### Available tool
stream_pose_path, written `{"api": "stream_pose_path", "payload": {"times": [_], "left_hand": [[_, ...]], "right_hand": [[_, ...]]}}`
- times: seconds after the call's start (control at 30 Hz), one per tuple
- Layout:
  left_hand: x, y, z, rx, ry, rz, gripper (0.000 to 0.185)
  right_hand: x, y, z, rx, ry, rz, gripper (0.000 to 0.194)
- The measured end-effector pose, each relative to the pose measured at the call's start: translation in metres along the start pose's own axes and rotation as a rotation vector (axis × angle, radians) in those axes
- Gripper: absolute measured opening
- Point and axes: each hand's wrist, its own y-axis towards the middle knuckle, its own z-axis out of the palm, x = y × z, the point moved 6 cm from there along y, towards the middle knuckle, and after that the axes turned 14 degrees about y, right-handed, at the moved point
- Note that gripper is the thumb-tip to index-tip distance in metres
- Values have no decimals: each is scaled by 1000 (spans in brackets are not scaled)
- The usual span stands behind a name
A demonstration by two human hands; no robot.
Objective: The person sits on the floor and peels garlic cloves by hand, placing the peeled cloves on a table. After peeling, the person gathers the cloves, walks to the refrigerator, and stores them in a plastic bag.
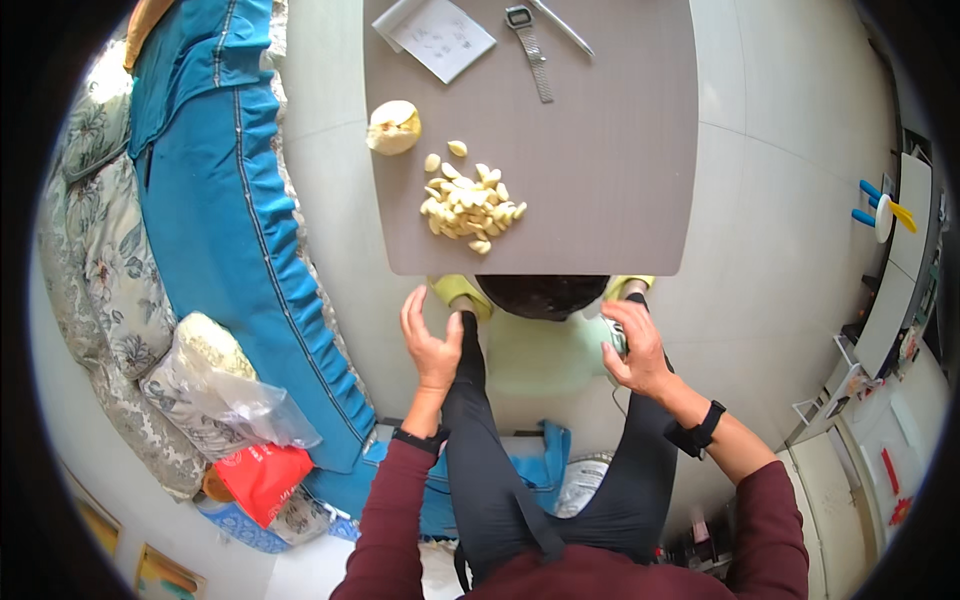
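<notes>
My left hand is raised before the table's near edge at the left, palm turned inward, fingers apart and empty. My right hand hovers at the right, thumb and fingers spread with nothing between them. Between the hands, below the table, a pale green translucent thing looks blurred; what it is I cannot tell. On the grey-brown table lies a pile of peeled garlic cloves, with two loose cloves just beyond it. A larger pale, round, partly peeled piece sits at the table's left edge.
Folded white paper with marks, a metal-band wristwatch and a silver pen lie at the table's far side. A dark round thing is partly under the near edge. A blue-covered sofa stands left, bearing a red bag.
</notes>
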Motion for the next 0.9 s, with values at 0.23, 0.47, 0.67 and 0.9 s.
{"api": "stream_pose_path", "payload": {"times": [0.23,0.47,0.67,0.9], "left_hand": [[-50,102,24,-36,258,535,121],[-43,126,45,-144,201,608,118],[-60,127,55,-368,136,377,66],[-84,127,64,-438,-90,328,39]], "right_hand": [[27,133,62,-123,-303,-256,93],[15,172,81,-165,-299,-341,86],[15,187,94,-280,-125,-418,61],[19,197,110,-396,157,-392,45]]}}
